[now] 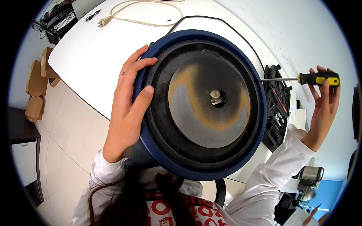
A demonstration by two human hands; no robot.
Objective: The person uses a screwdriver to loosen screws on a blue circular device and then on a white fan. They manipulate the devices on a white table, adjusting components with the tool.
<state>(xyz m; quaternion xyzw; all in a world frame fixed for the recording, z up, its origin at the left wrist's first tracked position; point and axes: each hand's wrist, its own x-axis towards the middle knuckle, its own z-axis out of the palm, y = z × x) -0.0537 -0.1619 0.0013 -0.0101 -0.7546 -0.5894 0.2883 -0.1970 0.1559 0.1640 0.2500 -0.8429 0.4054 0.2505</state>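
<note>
1. Right hand point(324, 100): grip pinching screwdriver point(310, 78) by its black-yellow handle; tip at blue rim, contact unclear.
2. Left hand point(126, 100): grip spread over opposite rim.
3. Likely best: shaft straight, steady inward push, left hand bracing.
4. Round blue-rimmed appliance point(203, 132): between hands, over bench point(86, 64).
5. Tool case point(272, 130): right, beside appliance.
</note>
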